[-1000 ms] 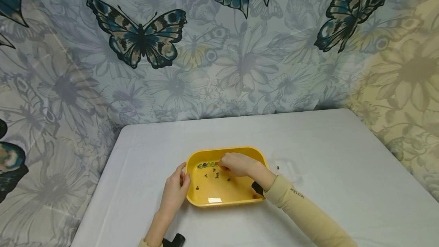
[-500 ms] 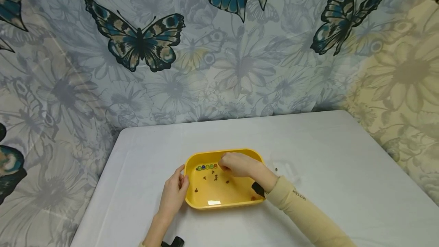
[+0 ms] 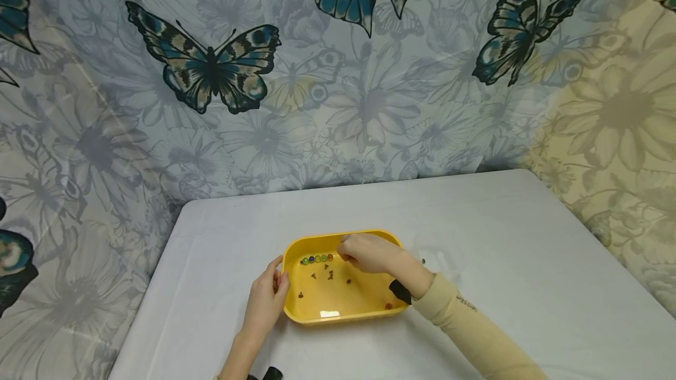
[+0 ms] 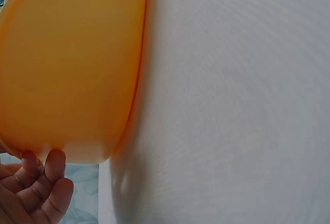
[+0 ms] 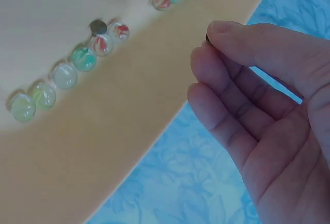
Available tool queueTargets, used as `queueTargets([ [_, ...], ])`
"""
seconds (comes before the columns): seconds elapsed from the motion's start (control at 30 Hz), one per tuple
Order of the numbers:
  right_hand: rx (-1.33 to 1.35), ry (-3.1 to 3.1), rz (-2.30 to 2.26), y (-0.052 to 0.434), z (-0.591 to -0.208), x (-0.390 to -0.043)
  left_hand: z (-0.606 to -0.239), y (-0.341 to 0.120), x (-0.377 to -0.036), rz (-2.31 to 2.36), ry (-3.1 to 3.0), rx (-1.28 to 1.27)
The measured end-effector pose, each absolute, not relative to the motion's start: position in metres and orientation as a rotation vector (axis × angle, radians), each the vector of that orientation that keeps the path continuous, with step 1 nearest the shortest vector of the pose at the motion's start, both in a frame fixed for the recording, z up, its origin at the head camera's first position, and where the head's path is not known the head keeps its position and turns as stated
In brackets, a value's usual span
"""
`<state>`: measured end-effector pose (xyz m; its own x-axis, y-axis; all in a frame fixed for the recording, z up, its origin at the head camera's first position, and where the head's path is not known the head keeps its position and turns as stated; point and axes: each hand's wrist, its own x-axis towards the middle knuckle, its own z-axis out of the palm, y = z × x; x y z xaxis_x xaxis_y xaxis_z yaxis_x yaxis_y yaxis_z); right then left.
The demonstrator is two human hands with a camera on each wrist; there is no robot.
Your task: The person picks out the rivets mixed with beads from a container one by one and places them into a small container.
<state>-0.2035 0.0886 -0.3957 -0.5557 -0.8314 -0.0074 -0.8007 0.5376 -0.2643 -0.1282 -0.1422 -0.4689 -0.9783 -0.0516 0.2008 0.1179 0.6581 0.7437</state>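
A yellow tray (image 3: 338, 295) stands on the table. My left hand (image 3: 266, 297) grips its left end; in the left wrist view the fingers (image 4: 55, 166) are bent against the outside wall. Over the tray's far side, my right hand (image 3: 369, 254) pinches a tiny dark piece (image 5: 208, 39) between thumb and fingertip, mostly hidden. Below it in the right wrist view lies a row of glass marbles (image 5: 65, 75), a dark round piece (image 5: 98, 27) touching one. A second marble row (image 3: 317, 258) lies near the far left corner. Several small dark pieces (image 3: 330, 275) are scattered across the tray floor.
A reddish-orange bit (image 3: 388, 306) lies in the tray's near right corner. Right of the tray is a faint transparent container or lid (image 3: 440, 258), with a small dark speck (image 3: 423, 261) by it. White cloth covers the table (image 3: 253, 216); a butterfly-print backdrop rises behind.
The head view has shifted slightly. My right hand has edged a little to the right of the left marble row, fingers still pinched. The left hand keeps its place on the tray.
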Motion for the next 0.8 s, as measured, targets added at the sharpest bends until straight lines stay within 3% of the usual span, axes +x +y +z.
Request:
queueTargets([
  [0.8, -1.362, 2.707, -0.389, 0.109, -0.386, -0.201, -0.466, -0.141, -0.127, -1.246, -2.676, -0.030],
])
